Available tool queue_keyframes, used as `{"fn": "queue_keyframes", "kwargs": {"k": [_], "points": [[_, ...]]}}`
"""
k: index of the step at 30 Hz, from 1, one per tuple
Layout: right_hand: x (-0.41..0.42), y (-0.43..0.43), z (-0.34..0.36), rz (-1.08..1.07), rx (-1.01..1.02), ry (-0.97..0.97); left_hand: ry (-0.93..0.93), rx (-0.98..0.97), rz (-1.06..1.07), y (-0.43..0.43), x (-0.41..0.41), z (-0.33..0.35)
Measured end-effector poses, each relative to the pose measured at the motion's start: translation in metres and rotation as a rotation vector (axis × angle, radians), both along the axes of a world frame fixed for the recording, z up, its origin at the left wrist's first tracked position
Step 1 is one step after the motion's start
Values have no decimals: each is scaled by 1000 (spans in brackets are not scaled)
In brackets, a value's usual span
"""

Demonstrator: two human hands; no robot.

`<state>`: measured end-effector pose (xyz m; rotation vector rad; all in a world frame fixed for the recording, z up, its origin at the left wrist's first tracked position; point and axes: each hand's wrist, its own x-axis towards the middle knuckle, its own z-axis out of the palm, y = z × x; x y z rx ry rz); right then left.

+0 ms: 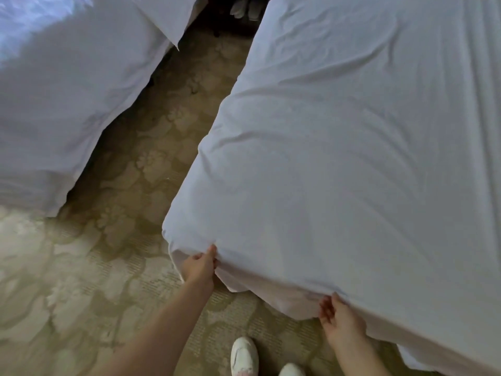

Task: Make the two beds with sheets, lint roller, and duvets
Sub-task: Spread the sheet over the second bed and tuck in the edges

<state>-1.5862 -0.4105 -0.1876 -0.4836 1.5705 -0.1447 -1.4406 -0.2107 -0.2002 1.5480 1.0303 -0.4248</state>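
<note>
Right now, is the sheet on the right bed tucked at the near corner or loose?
Loose. The sheet hangs free below the corner; left hand and right hand pinch its edge.

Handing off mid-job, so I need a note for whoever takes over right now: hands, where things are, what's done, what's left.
Left hand pinches the sheet at the near corner of the right bed.
Right hand grips the same sheet's foot edge.
Done: sheet spread over the top, wrinkled; near edge hangs untucked.
Left bed lies under white bedding that hangs down its side.
Left to do: tuck this corner and edge, smooth wrinkles.
</note>
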Motion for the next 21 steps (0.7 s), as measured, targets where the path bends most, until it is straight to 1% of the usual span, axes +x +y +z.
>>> {"fn": "queue_keyframes", "kwargs": {"k": [4,10,16,18,21], "points": [[1,-1,6,-21,28,14,-6,-115,17,12,-6,-2],[-1,3,24,0,-31,-6,-9,-156,-20,28,-12,6],[-12,3,31,21,-65,-37,-1,-199,-63,42,-36,21],[-20,4,32,54,-81,-48,7,-215,-56,45,-43,23],[-26,2,34,119,-111,-12,14,-235,-42,43,-47,26]]}}
